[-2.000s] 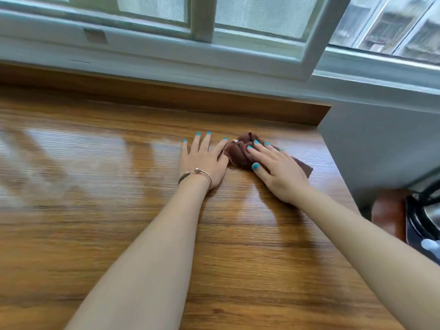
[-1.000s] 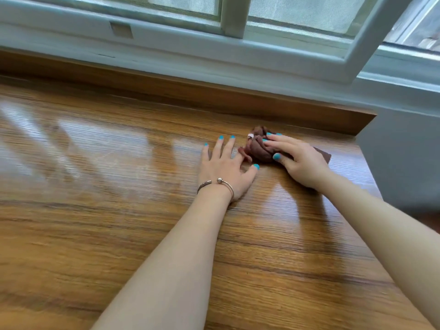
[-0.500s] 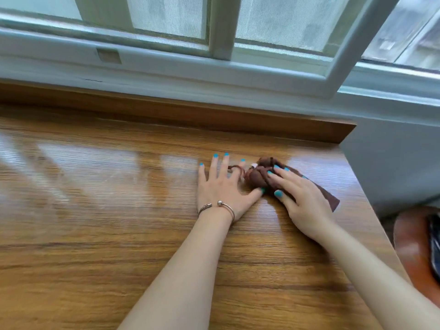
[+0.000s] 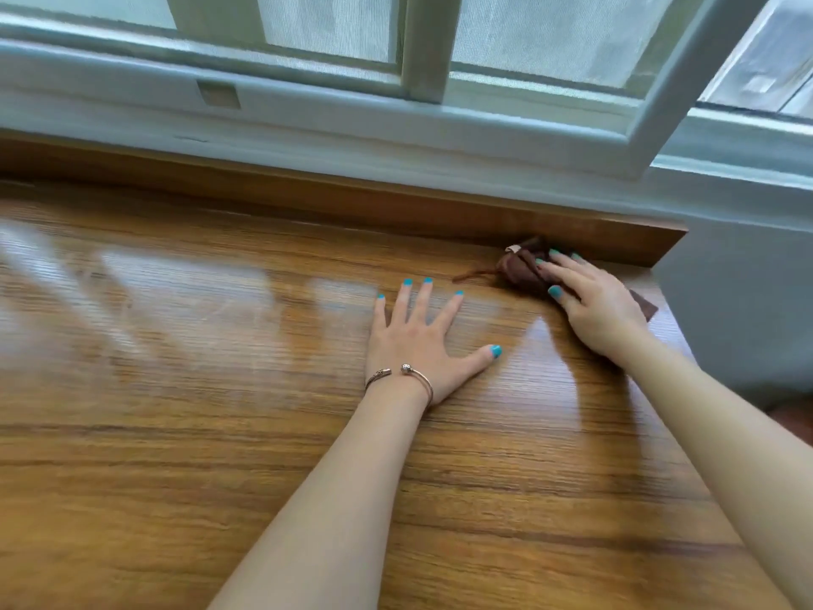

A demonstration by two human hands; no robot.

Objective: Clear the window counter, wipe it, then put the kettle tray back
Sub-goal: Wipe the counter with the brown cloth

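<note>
Glossy wood tabletop (image 4: 176, 455) braces the spread-fingered left hand (image 4: 418, 341), while right hand (image 4: 594, 310) fingers (image 4: 555, 268) pressing the bunched cloth (image 4: 519, 270) flat may miss the back corner.

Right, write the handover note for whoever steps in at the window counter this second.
Left hand: flat on the counter, fingers spread, holding nothing; bracelet on the wrist.
Right hand: pressing the bunched brown cloth onto the counter at the far right corner, close to the wooden upstand under the window frame.
Done: no objects stand on the visible counter.
Under way: wiping. The surface is glossy, but how much of it has been wiped cannot be told.
Left: finish wiping, then put the kettle tray back. Kettle and tray are out of view.
</note>
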